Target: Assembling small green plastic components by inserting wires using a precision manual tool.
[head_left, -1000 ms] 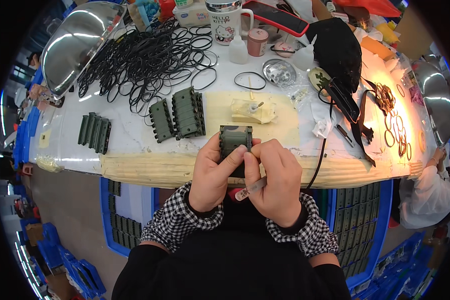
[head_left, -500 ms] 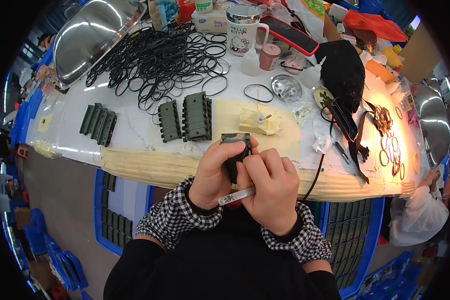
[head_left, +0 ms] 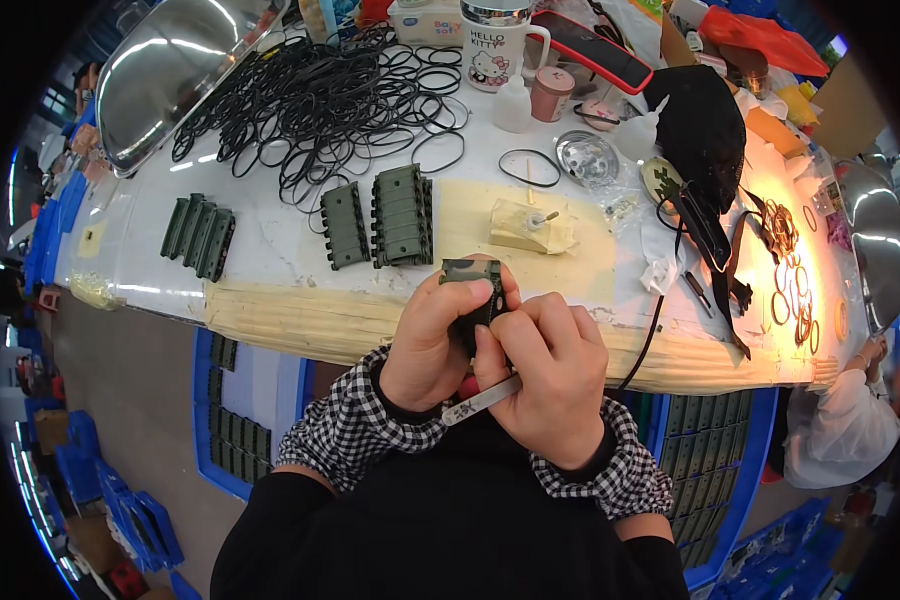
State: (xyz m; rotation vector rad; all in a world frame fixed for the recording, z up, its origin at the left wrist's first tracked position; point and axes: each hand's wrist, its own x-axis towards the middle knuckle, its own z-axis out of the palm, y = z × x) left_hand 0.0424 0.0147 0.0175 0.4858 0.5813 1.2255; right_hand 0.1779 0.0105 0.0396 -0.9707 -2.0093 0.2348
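Note:
My left hand [head_left: 425, 345] is closed round a small dark part with a camouflage-patterned top [head_left: 473, 270], its thumb pressed on the near face. Close against it, my right hand [head_left: 550, 380] pinches a flat, pale, round-ended tool [head_left: 481, 400] with a dark pattern on it. That tool's working end is hidden by the fingers, so its kind is unclear. Beyond my hands a taped block [head_left: 515, 227] with a short peg rests on a yellowish patch. Dark green ribbed parts stand to the left, in a small stack [head_left: 343, 225], a larger stack [head_left: 402, 215] and a separate row [head_left: 198, 237].
A heap of black rubber bands [head_left: 320, 100] covers the back left. Behind the block are a white mug [head_left: 492, 55], a small bottle [head_left: 512, 105] and a metal dish [head_left: 587, 158]. A black cable [head_left: 648, 345] hangs over the padded edge. Blue trays [head_left: 760, 440] of green parts sit below.
The view has shifted slightly, so the table things appear a little higher and further right. Both hands keep their grips, and the pale tool has tilted a little more steeply.

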